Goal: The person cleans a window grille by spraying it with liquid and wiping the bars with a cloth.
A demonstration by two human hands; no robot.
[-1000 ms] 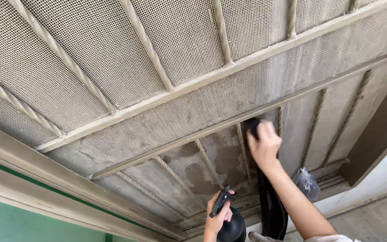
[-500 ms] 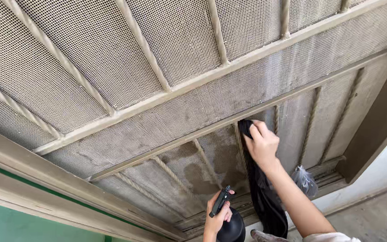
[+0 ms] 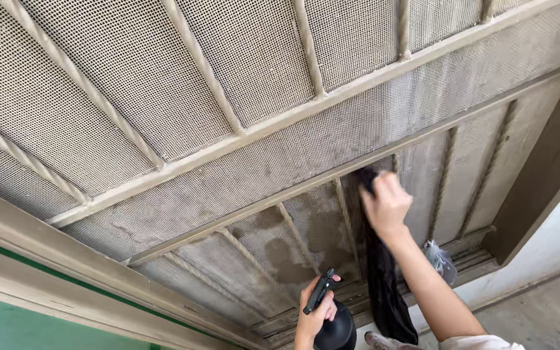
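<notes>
Down at the bottom centre of the frame, the left hand [image 3: 315, 312] is wrapped around the neck of a black spray bottle [image 3: 334, 329], fingers curled shut on it and a fingertip lying near the black trigger head that sticks up toward the upper left. Only the rounded top of the bottle shows; the rest is cut off by the lower edge.

Just right of it, the right forearm rises from the bottom edge, where a scrap of pale sleeve shows. Higher up, right of centre, the right hand [image 3: 387, 204] is closed on a black cloth [image 3: 378, 279], pressing its bunched top flat against the mesh screen [image 3: 254, 58] just under a slanting crossbar [image 3: 332, 172]. The hand looks slightly blurred, so the exact finger spread is hard to read. The cloth's long tail hangs down beside the forearm, almost to the bottom edge.

Behind the hands, darker, wet-looking patches mark the mesh in the lower centre. A small clear plastic bag [image 3: 439, 256] peeks out from behind the right arm, mostly hidden. Farther off, twisted bars run across the screen, and a green strip [image 3: 27, 324] fills the lower left corner.
</notes>
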